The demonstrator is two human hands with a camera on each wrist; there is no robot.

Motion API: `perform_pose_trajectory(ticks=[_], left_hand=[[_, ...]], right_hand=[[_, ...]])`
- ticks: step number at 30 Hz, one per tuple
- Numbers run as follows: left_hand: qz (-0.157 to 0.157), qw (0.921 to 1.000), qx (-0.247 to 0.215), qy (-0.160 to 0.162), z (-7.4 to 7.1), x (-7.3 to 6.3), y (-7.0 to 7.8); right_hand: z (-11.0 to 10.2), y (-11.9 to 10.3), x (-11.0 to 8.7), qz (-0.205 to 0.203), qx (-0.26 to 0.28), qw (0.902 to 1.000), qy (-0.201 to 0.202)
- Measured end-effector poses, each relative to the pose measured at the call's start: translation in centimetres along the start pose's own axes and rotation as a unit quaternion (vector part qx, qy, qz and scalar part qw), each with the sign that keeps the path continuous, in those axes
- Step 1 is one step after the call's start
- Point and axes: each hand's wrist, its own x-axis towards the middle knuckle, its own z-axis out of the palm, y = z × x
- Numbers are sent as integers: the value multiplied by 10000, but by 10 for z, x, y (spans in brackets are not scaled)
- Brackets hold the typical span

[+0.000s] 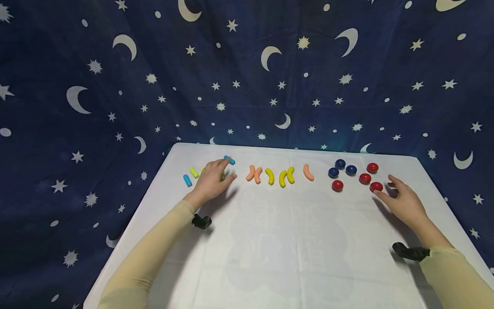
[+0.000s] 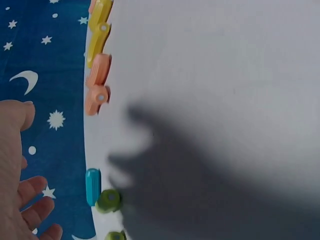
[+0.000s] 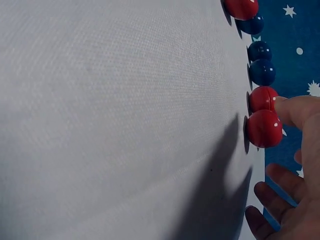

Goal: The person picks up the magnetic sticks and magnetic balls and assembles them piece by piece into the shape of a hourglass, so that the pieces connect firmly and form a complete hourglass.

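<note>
Star-and-moon cloth [image 1: 247,94] hangs behind the white table [image 1: 247,244], and every piece I see lies directly on its top. From my station, I watch the left hand [image 1: 211,180], fingers released, over green pieces [image 1: 194,172], its fingertips at a blue cylinder [image 1: 232,162]; I cannot tell whether they touch. Orange pieces [image 1: 308,172] and yellow pieces [image 1: 283,178] curve between that and dark blue balls [image 1: 340,164]. The right hand [image 1: 407,204], fingers relaxed, has its thumb beside a red ball [image 1: 376,186].

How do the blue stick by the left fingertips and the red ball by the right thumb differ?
The blue stick is elongated; the red ball is round. The stick is light blue, the ball deep red. The stick lies left, the ball right. Both rest on the white table.
</note>
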Motion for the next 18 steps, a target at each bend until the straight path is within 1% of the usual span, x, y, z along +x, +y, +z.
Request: perform_pose_trajectory(ticks=[3, 6, 12, 18], left_hand=[[-4, 9999, -136, 9, 4, 2, 4], [-83, 9998, -186, -45, 9, 6, 9], [-315, 9993, -114, -162, 20, 15, 20], [-503, 9985, -8, -204, 33, 24, 32]], right_hand=[[2, 0, 2, 62, -40, 10000, -26], [4, 2, 4, 117, -44, 9999, -42], [9, 4, 6, 230, -37, 9997, -28], [11, 7, 7, 231, -67, 9997, 40]])
